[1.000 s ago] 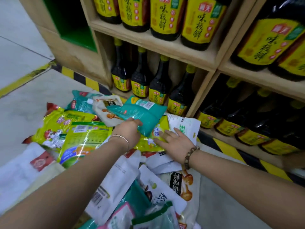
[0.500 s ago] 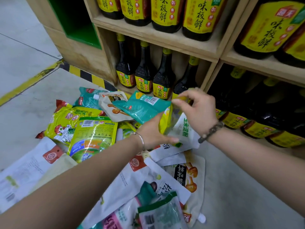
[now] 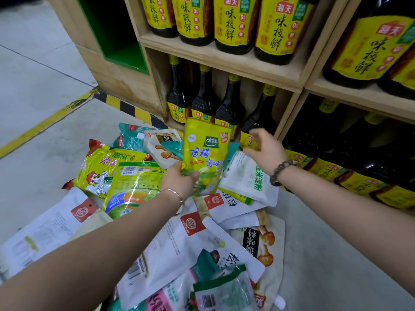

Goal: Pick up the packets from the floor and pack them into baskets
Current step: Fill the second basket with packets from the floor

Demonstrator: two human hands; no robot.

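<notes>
Left hand (image 3: 179,181) grips yellow packet (image 3: 205,151); right hand (image 3: 266,149) loosely open.

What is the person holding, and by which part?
A yellow-green packet, upright, with the grip of the left hand at its lower end. The right hand holds nothing.

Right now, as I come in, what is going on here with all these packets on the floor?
A person is gathering packets from the floor beside a shelf of bottles. The left hand has its grip on the lower end of a yellow packet, held upright above the pile. The right hand is open beside it, holding nothing. Many packets lie on the floor, and no basket is in view.
</notes>
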